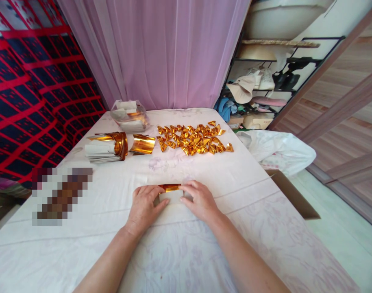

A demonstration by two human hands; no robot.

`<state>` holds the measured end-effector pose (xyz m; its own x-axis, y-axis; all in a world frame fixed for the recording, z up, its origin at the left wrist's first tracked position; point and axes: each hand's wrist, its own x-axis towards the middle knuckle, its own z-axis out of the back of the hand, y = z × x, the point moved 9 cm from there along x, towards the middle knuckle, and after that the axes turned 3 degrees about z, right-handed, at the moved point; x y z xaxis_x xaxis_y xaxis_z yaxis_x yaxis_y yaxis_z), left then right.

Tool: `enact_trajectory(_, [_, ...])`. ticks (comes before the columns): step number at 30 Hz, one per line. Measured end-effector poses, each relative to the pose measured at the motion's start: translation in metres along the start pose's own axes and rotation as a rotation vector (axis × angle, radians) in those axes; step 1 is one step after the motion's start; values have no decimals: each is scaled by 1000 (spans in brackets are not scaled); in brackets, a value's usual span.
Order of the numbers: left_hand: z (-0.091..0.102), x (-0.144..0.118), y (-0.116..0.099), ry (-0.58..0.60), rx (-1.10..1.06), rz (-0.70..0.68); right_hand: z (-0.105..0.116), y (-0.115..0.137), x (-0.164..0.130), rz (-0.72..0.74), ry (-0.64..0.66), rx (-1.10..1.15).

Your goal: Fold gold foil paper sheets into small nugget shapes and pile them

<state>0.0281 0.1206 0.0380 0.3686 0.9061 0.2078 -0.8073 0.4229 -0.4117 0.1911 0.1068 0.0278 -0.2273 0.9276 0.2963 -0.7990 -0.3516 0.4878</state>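
Observation:
A sheet of gold foil paper (pixel 171 196) lies on the cloth-covered table between my two hands, its pale back showing and a gold strip along its far edge. My left hand (pixel 146 203) grips the sheet's left end, thumb on the near side and fingers over the far edge. At the right end my right hand (pixel 199 199) holds it in the same way. Beyond them, many folded gold paper pieces (pixel 198 140) are spread in a cluster. To their left are a few curved gold sheets (pixel 143 144) and a thick stack of foil paper (pixel 103 150).
A clear plastic bag (pixel 129 116) with more paper stands at the table's far left corner. A blurred-out patch (pixel 64 195) covers something at the left. Beyond the right edge are a white plastic bag (pixel 277 152), a cardboard box (pixel 292 193) and a loaded shelf rack (pixel 262 61).

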Motion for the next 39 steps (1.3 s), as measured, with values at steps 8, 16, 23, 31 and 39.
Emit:
enact_trajectory(8, [-2,-1,1,5,-34,-11,12,-11,-1,-37,-139,32])
enact_trajectory(16, [-4,-3,0,35,-49,-5,1,-7,-1,-20,-25,-51])
enact_trajectory(23, [-5,-4,-3,32,-40,-45,4,-11,0,13,-70,78])
enact_trajectory(31, [-5,-6,-7,5,-32,-111,7,-7,1,94,-99,171])
enact_trajectory(39, [-5,-6,-10,9,-30,-135,7,-8,2,103,-107,192])
